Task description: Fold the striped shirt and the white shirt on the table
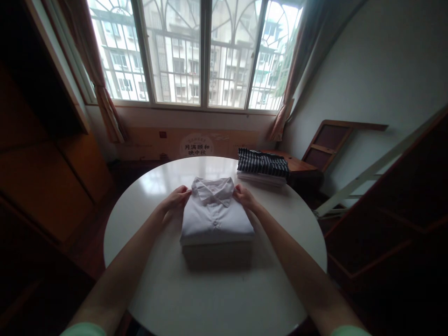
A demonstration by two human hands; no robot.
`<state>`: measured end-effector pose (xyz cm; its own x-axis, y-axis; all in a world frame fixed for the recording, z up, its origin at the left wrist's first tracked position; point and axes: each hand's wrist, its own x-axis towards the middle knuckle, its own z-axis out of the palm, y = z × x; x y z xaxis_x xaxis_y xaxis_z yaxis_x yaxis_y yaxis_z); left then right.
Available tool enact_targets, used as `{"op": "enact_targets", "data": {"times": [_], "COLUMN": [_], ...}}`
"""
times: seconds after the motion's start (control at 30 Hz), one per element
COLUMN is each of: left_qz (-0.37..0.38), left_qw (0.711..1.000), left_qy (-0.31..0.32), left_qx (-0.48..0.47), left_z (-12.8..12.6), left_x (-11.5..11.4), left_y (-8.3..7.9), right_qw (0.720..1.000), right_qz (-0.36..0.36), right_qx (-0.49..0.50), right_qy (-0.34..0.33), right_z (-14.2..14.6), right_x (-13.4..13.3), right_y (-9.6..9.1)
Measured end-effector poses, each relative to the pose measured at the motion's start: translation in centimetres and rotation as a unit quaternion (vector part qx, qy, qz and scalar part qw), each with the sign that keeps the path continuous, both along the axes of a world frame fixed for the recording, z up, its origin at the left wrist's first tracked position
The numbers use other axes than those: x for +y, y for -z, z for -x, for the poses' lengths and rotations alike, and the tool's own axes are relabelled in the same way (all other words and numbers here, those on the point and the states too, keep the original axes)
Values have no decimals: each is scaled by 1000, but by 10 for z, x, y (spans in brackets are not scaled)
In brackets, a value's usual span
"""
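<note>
A white collared shirt [217, 221], folded into a neat block, is in front of me over the round white table [150, 270]. Its collar faces the window and a button shows below the collar. My left hand [180, 195] pinches the shirt's far left corner beside the collar. On the opposite side, my right hand [245, 196] grips the far right corner, fingers closed on the cloth. A dark shadow lies under the shirt's near edge, which looks slightly raised off the tabletop.
Folded clothes, a black-and-white striped garment [262, 161] over white cloth [262, 178], lie at the table's far right edge. Behind it stands a brown wooden table [297, 161]. A pale ladder-like frame [378, 175] leans at right. Wooden cabinets [45, 182] line the left.
</note>
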<state>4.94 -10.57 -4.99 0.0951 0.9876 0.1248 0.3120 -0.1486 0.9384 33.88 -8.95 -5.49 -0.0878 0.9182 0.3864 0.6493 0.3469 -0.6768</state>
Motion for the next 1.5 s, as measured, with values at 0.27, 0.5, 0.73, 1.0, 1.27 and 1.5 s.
{"op": "enact_targets", "data": {"times": [0.27, 0.5, 0.73, 1.0, 1.27, 1.5], "left_qz": [-69, -64, -44, -28, 12, 66], "left_qw": [992, 989, 989, 996, 999, 993], "left_qy": [-100, -112, -92, -48, -45, -71], "left_qx": [37, 74, 109, 72, 22, 65], "left_z": [-10, -7, -8, -5, -7, -2], "left_x": [15, 11, 9, 5, 7, 7], "left_y": [17, 12, 9, 3, -4, -9], "right_qw": [997, 998, 996, 928, 978, 975], "right_qz": [-16, 21, 75, 248, 145, 218], "right_qx": [-5, 21, 29, 224, 125, -38], "right_qy": [82, 64, -41, -163, -83, 26], "right_z": [10, 3, -4, -9, 2, -11], "right_x": [-3, 0, 3, -5, -11, -7], "right_y": [5, 9, 10, 0, -9, -11]}}
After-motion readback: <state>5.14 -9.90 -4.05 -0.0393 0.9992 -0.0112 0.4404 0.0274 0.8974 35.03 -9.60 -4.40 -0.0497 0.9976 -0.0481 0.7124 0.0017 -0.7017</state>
